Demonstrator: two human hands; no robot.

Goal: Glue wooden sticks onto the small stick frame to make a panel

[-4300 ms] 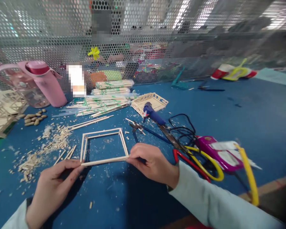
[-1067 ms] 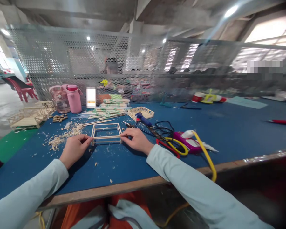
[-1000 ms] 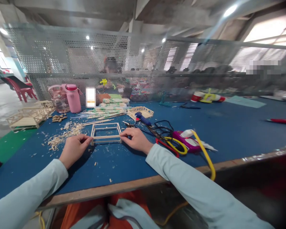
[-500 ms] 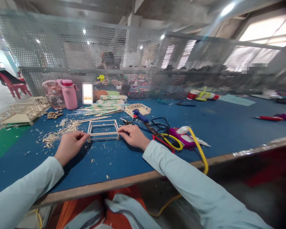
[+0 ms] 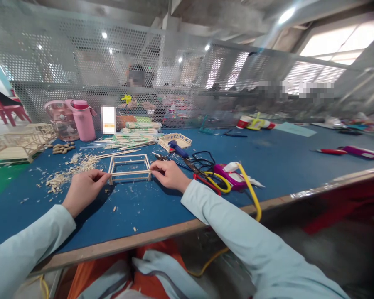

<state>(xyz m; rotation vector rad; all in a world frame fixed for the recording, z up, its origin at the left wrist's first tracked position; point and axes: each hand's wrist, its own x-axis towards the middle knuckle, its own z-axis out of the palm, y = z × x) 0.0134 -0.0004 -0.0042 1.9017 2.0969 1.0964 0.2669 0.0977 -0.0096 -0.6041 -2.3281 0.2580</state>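
The left hand (image 5: 84, 189) is pinching the near left corner of a pale, rectangular box frame made of thin wooden sticks (image 5: 130, 172); the right hand (image 5: 171, 174) is gripping its near right corner — thumbs closing on fingers, hands apart. The frame is standing on the blue worktop (image 5: 121, 224) before the person, its long axis running left to right, posts pointing up. They seem to be steadying the near upper side; the next move, I'm judging, calls for even pressure — both ends level. A blue glue gun (image 5: 180, 149) is lying beyond.
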